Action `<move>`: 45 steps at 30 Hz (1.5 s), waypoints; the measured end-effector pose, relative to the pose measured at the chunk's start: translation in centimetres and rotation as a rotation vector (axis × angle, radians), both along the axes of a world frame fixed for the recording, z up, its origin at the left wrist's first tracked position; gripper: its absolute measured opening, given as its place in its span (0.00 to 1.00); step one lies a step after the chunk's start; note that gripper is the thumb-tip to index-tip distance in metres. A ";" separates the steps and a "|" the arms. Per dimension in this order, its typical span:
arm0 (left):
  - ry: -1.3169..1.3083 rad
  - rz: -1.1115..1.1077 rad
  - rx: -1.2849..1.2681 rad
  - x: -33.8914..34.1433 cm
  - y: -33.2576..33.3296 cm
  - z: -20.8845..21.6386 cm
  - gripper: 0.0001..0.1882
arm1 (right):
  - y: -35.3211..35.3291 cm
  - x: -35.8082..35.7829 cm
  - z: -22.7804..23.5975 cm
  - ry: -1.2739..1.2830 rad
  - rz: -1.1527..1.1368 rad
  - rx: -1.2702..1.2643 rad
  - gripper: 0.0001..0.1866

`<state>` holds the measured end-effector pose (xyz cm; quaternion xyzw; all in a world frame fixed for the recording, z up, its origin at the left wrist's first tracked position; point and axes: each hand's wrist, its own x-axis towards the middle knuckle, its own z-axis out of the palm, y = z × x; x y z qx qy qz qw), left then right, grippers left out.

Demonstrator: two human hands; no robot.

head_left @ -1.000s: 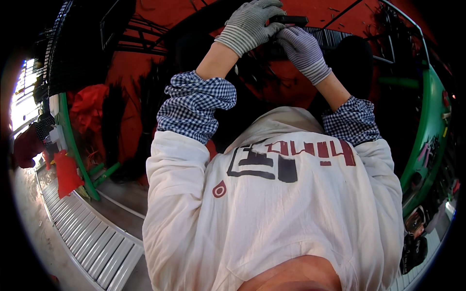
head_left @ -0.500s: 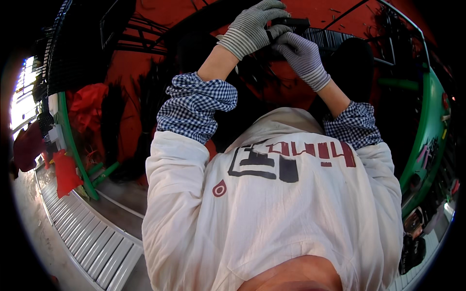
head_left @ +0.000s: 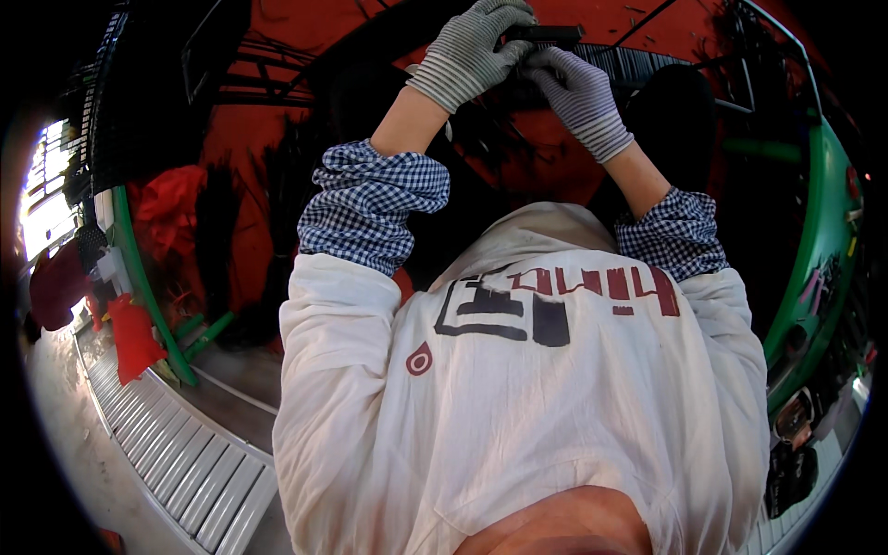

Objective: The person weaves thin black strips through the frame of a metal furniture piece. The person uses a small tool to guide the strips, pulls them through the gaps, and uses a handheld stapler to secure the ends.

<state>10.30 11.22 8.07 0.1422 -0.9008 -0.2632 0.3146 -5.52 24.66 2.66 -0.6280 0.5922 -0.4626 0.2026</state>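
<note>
Grey-gloved, our left hand (head_left: 472, 51) and right hand (head_left: 578, 88) both curl tight — fingers closed — around one black bar (head_left: 544, 34).

Both my arms are raised, forearms bare between rolled checked cuffs and grey knit gloves. My left hand (head_left: 470, 54) curls its fingers shut at the top. My right hand (head_left: 575, 91) is close beside it, fingertips bent and meeting the left's.
</note>
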 end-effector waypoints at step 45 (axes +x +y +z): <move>0.019 0.105 -0.131 0.6 0.6 -0.2 0.16 | -14.0 -9.7 -2.3 -0.656 0.551 1.090 0.19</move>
